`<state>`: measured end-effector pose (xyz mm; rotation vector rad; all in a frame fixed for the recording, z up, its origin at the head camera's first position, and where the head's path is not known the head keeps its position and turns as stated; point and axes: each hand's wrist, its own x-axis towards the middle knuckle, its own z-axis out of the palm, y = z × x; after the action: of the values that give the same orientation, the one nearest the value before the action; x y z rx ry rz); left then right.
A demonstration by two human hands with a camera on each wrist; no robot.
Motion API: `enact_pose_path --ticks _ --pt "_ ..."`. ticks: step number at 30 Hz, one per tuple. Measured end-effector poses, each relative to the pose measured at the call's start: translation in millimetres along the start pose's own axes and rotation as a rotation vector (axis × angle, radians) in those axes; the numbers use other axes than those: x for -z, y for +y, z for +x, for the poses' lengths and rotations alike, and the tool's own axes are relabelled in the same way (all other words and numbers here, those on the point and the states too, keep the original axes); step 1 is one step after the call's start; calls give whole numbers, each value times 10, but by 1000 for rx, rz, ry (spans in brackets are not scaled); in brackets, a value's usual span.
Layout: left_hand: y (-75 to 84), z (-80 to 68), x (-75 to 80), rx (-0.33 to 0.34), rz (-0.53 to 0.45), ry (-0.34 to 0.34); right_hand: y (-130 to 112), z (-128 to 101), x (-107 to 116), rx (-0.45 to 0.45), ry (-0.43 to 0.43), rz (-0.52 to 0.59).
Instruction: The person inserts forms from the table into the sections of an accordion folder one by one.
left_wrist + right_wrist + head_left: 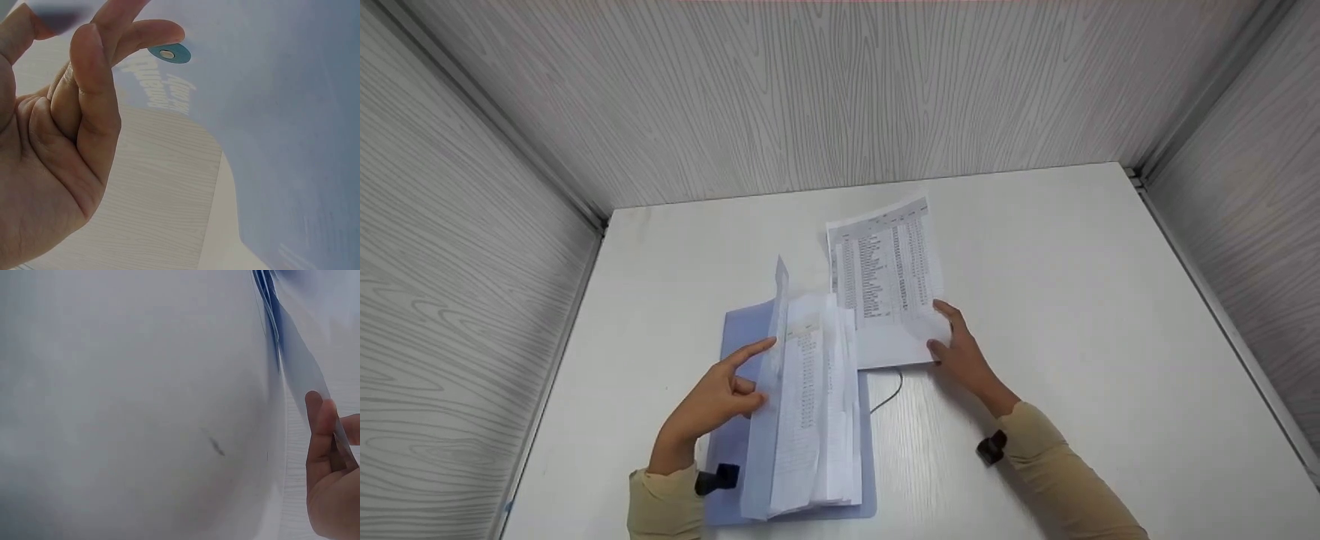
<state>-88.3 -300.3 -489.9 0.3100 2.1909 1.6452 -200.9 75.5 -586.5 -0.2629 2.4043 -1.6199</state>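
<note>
A translucent blue document folder lies on the table, its flap raised. My left hand pinches the flap's edge between fingers and thumb. In the left wrist view a teal snap button shows on the flap beside the fingertips. Several printed papers fill the folder in an uneven stack. To the right, my right hand grips the lower right edge of a printed sheet, held at a tilt with its table of text facing up. Part of the sheet's left side overlaps the stack.
Under the folder and sheet is a white table, with grey wood-grain panels along its back and both sides. A thin dark cord curves out between folder and sheet. Small black cameras sit on both wrists.
</note>
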Motion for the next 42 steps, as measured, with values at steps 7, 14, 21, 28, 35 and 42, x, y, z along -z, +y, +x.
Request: enact_pose_path --ticks 7,14,21,28,35,42 --pt "-3 12 0 -13 6 -6 -46 -133 -48 -17 -25 -26" --pt "-8 10 0 -28 -6 -6 -21 -329 -87 17 -49 -75" --pt "1 21 -7 -25 -10 -5 -47 -566 -100 29 -85 -106" --pt "-31 33 0 -32 -5 -18 -7 -773 -73 -3 -176 -81" --pt "-26 44 -3 -41 18 -15 24 -961 -12 -76 -278 -48" --pt "-16 50 -5 -28 16 -19 47 -1058 40 -80 -347 -53"
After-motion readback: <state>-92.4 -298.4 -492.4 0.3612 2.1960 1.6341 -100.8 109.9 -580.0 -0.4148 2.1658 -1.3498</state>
